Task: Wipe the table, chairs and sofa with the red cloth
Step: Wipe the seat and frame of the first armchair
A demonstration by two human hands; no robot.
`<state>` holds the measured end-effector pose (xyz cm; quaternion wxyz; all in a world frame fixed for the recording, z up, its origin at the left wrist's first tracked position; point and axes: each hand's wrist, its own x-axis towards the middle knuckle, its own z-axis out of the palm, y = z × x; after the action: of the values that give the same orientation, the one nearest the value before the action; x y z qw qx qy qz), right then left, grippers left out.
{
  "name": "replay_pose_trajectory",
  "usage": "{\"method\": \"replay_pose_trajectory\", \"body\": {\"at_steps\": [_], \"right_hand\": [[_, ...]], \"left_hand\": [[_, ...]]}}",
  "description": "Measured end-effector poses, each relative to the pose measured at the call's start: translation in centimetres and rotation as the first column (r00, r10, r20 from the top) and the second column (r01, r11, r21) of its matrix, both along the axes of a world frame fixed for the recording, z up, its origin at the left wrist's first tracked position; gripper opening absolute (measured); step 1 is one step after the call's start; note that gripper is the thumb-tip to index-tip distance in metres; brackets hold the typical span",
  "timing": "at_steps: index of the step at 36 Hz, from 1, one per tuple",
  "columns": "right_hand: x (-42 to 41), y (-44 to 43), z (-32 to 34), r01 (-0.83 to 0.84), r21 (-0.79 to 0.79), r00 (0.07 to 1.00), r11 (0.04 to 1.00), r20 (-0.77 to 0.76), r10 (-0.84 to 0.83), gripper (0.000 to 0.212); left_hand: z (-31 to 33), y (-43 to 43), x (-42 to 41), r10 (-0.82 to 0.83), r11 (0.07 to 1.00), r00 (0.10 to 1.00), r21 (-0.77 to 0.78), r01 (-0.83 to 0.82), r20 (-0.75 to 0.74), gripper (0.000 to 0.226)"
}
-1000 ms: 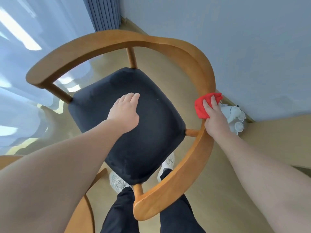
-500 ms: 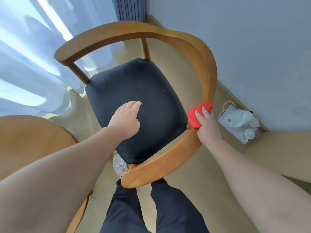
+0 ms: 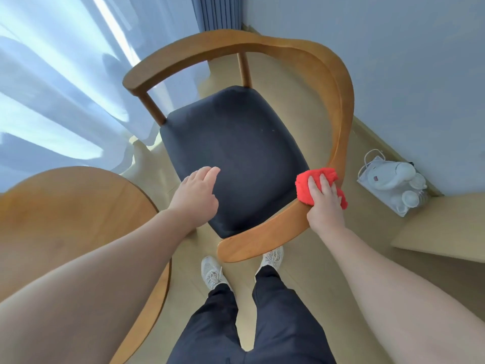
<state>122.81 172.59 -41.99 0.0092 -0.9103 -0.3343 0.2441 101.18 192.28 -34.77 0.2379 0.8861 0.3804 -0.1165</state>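
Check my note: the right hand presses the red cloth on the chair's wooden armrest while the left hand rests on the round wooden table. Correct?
Not quite. In the head view the left hand is over the chair's dark seat cushion, not on the round wooden table. The rest holds: the right hand presses the red cloth on the wooden armrest.

Left hand [image 3: 195,197], right hand [image 3: 325,206]: fingers [image 3: 324,183] extended.

The chair [image 3: 338,82] has a honey-brown wooden frame and a plain dark navy seat [image 3: 236,153]. On its right arm is a bright red cloth [image 3: 304,187]. Left of the chair stands a table [image 3: 65,219] in the same warm wood. Sheer white curtains [image 3: 52,88] hang behind.
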Motion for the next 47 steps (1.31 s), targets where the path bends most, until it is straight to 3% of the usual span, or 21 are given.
{"method": "replay_pose_trajectory", "body": {"at_steps": [15, 19, 28, 36, 42, 47], "right_hand": [[-11.4, -1.6, -0.4, -0.022, 0.112, 0.999, 0.994, -0.041, 0.026, 0.083], [-14.0, -2.1, -0.5, -0.075, 0.127, 0.995, 0.989, -0.060, 0.083, 0.089], [-17.7, -2.1, -0.5, -0.297, 0.204, 0.938, 0.933, -0.122, 0.325, 0.076], [-11.9, 0.2, 4.0, -0.415, 0.168, 0.870, 0.894, -0.215, 0.444, 0.067], [-3.7, 5.1, 8.7, -0.496, 0.064, 0.864, 0.866, -0.061, 0.499, 0.057], [5.1, 10.9, 11.6, -0.671, -0.071, 0.738, 0.738, 0.039, 0.674, 0.052]], "left_hand": [[-0.4, 0.1, -4.8, -0.027, 1.000, 1.000, -0.005, 0.027, 0.002, 0.060], [-0.4, 0.1, -5.7, -0.043, 0.999, 0.999, -0.005, 0.043, -0.004, 0.061], [0.2, 0.4, -6.9, -0.026, 1.000, 1.000, -0.007, 0.026, -0.012, 0.060], [1.6, 2.1, -5.8, 0.069, 0.997, 0.995, -0.019, -0.068, 0.070, 0.061], [2.2, 2.7, -3.8, 0.131, 0.991, 0.978, -0.032, -0.127, 0.161, 0.060], [0.9, 2.2, -1.4, 0.178, 0.984, 0.964, -0.016, -0.178, 0.199, 0.056]]}}
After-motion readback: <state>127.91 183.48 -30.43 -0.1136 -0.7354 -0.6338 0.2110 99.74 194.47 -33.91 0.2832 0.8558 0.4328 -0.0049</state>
